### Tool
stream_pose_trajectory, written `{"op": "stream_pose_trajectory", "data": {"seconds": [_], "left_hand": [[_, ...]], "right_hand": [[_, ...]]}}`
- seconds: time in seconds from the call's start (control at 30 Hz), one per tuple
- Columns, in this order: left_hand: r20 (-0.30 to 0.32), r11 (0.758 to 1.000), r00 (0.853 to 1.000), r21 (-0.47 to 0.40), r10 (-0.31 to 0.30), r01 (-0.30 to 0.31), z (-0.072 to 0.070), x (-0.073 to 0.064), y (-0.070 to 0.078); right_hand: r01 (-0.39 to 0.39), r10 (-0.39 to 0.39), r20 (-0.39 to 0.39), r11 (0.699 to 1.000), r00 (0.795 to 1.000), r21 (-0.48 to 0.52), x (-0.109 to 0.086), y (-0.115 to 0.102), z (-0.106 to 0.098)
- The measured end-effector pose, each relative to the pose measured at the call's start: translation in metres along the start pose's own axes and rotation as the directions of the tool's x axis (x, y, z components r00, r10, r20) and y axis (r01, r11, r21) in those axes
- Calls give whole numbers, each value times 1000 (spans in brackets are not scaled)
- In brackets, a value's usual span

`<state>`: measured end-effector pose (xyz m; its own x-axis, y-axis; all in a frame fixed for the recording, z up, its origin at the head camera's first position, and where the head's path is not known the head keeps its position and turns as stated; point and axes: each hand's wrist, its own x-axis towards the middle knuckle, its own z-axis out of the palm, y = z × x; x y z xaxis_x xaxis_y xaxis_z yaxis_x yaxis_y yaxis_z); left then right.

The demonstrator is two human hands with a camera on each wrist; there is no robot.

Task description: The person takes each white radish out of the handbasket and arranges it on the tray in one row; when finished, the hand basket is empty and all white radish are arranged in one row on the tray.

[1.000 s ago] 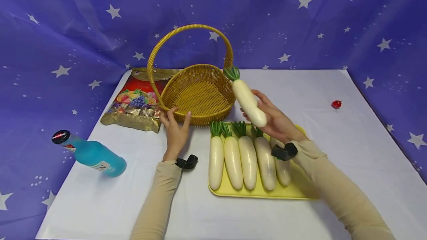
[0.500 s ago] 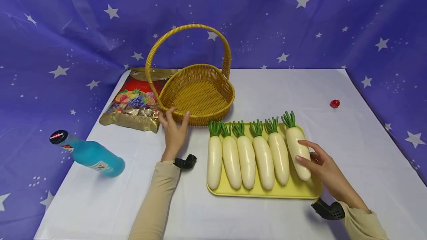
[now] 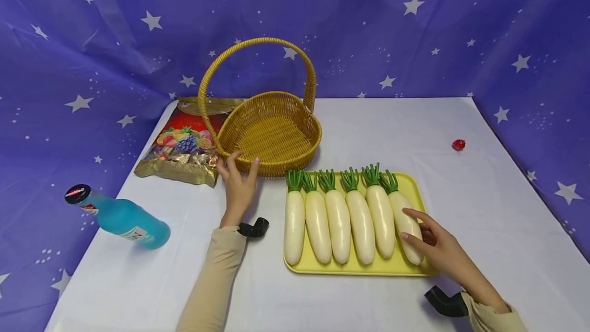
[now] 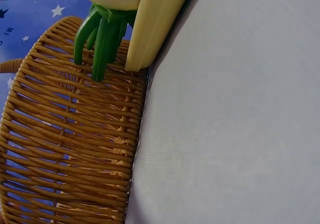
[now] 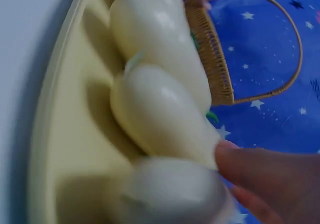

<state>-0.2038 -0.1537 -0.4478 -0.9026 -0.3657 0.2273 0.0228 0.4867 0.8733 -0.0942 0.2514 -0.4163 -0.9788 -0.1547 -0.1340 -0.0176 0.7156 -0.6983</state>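
Observation:
In the head view my right hand (image 3: pixel 442 245) has thumb and fingers on either side of the rightmost white radish (image 3: pixel 406 227), which lies on the yellow tray (image 3: pixel 415 188). Several more white radishes (image 3: pixel 340 227) lie beside it in a row, green tops pointing away from me. My left hand (image 3: pixel 237 188) touches the front of a brown wicker basket (image 3: pixel 276 140) with spread fingers. The left wrist view shows the basket's woven side (image 4: pixel 70 134) up close, a radish's green top (image 4: pixel 102 39) next to it. Radish ends (image 5: pixel 160 114) and my thumb (image 5: pixel 265 164) fill the right wrist view.
A bag of candy (image 3: pixel 184 142) lies behind and left of the basket. Front left is a bottle of blue drink (image 3: pixel 133 222). A small red wrapped item (image 3: pixel 458 145) sits at the far right. The basket's tall handle (image 3: pixel 258 41) arches above it.
My right hand has carried the radish from beside the basket to the tray's right end and lowered it there, alongside the others. My left hand has stayed at the basket.

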Motion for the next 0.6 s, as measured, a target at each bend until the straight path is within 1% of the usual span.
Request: {"op": "stream_pose_trajectory", "data": {"seconds": [0.1, 0.17, 0.2, 0.27, 0.33, 0.4, 0.43, 0.47, 0.5, 0.57, 0.6], "left_hand": [[30, 1000, 999, 26, -11, 10, -3, -3, 2], [78, 998, 996, 54, -43, 39, -6, -6, 5], [108, 996, 992, 69, -63, 55, -8, -7, 7], [181, 992, 978, 95, -105, 88, -10, -10, 12], [249, 985, 958, 132, -142, 112, -12, -11, 19], [318, 977, 934, 180, -165, 111, -16, -11, 28], [349, 970, 921, 220, -176, 102, -19, -10, 33], [379, 960, 907, 266, -185, 84, -22, -10, 39], [412, 949, 890, 308, -197, 68, -27, -9, 46], [473, 927, 857, 375, -204, 13, -37, -8, 63], [495, 915, 846, 402, -196, -23, -42, -7, 72]], "right_hand": [[55, -57, -7, 991, 998, -125, -3, -5, 1], [85, -83, 18, 980, 996, -180, -6, -9, 0], [95, -90, 37, 977, 995, -189, -6, -10, -1], [119, -108, 70, 974, 992, -194, -6, -12, -3], [144, -128, 91, 967, 988, -209, -4, -13, -4], [159, -140, 104, 964, 985, -212, 0, -13, -6], [163, -143, 106, 965, 984, -207, 2, -14, -6], [167, -151, 94, 964, 984, -205, 5, -15, -6], [174, -162, 74, 964, 984, -200, 8, -16, -6], [211, -214, 5, 961, 977, -177, 16, -20, -6], [231, -240, -36, 959, 970, -168, 21, -24, -7]]}}
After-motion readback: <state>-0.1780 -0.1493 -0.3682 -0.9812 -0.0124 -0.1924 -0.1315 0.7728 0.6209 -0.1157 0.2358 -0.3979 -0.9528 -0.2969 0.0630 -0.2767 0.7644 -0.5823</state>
